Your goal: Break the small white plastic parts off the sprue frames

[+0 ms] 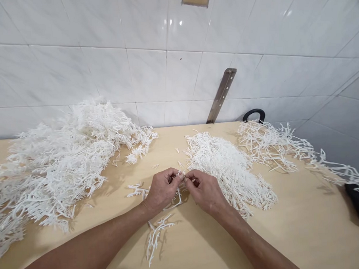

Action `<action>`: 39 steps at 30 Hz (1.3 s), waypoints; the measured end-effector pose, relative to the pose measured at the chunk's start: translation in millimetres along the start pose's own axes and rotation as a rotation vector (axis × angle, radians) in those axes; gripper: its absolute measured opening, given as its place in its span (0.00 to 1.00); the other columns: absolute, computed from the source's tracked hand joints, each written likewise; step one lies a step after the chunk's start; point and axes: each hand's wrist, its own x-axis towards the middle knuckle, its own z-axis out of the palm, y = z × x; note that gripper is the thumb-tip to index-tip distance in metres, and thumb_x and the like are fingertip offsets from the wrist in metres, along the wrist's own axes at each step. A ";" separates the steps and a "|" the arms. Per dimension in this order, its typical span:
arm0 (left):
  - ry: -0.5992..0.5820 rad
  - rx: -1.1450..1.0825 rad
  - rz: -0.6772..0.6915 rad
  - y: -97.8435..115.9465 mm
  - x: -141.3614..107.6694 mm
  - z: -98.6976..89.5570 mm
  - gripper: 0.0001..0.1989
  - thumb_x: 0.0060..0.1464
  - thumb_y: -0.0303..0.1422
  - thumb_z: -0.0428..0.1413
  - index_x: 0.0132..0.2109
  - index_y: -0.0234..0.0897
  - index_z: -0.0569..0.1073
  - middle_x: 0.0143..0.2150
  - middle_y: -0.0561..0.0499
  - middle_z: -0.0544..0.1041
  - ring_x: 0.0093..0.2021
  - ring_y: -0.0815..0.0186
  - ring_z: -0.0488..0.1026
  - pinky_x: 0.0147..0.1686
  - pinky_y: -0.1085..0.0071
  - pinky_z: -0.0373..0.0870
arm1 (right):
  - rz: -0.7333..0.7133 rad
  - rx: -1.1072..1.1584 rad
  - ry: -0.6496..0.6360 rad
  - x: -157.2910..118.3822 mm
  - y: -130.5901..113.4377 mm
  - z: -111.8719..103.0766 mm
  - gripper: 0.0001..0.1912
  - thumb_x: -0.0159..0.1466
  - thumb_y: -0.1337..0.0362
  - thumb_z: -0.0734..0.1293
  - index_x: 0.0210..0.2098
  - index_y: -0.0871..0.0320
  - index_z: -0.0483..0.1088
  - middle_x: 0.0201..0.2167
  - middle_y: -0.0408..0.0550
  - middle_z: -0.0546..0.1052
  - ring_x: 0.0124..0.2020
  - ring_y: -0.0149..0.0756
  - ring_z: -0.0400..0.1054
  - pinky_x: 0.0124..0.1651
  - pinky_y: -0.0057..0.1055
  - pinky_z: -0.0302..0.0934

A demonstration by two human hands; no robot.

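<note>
My left hand is closed in a pinch around a white branched plastic piece, whose twigs stick out to the left and hang below the palm. Thumb and forefinger of my right hand pinch at the same piece, right against the left fingertips. The fingers cover the exact spot where they meet. Just right of my right hand lies a heap of short white plastic sticks. Larger than that, a pile of white branched pieces spreads over the table's left side.
White net-like branched strips lie at the back right, beside a black ring-shaped handle. A metal strip leans on the tiled wall. Something black sits at the right edge of the wooden table.
</note>
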 end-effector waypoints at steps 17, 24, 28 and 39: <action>-0.025 0.063 0.160 4.8 -6.2 -3.2 0.12 0.60 0.38 0.53 0.32 0.35 0.71 0.25 0.55 0.67 0.26 0.71 0.62 0.28 0.74 0.60 | 0.282 0.316 0.011 7.6 6.2 -4.8 0.07 0.60 0.60 0.64 0.29 0.56 0.68 0.15 0.38 0.70 0.12 0.30 0.64 0.15 0.25 0.58; -0.008 -0.066 -0.025 4.1 4.4 -3.4 0.18 0.59 0.42 0.53 0.26 0.34 0.73 0.23 0.54 0.72 0.22 0.73 0.59 0.25 0.75 0.58 | 0.239 0.114 0.312 11.1 17.0 -36.9 0.16 0.60 0.49 0.66 0.32 0.57 0.70 0.19 0.43 0.73 0.16 0.33 0.67 0.21 0.29 0.62; -0.013 -0.075 -0.024 0.3 4.2 -3.1 0.18 0.59 0.42 0.53 0.28 0.34 0.74 0.24 0.53 0.74 0.22 0.73 0.60 0.25 0.75 0.58 | 0.121 -0.181 0.523 14.5 25.0 -50.4 0.15 0.60 0.51 0.66 0.35 0.57 0.71 0.24 0.46 0.75 0.22 0.36 0.69 0.30 0.33 0.64; -0.016 -0.109 -0.019 -0.4 3.6 -1.8 0.13 0.56 0.40 0.57 0.31 0.34 0.74 0.26 0.52 0.75 0.26 0.70 0.67 0.29 0.74 0.63 | 0.018 -0.090 0.198 5.6 4.9 -32.2 0.15 0.63 0.53 0.63 0.33 0.56 0.74 0.25 0.45 0.77 0.25 0.34 0.69 0.30 0.30 0.61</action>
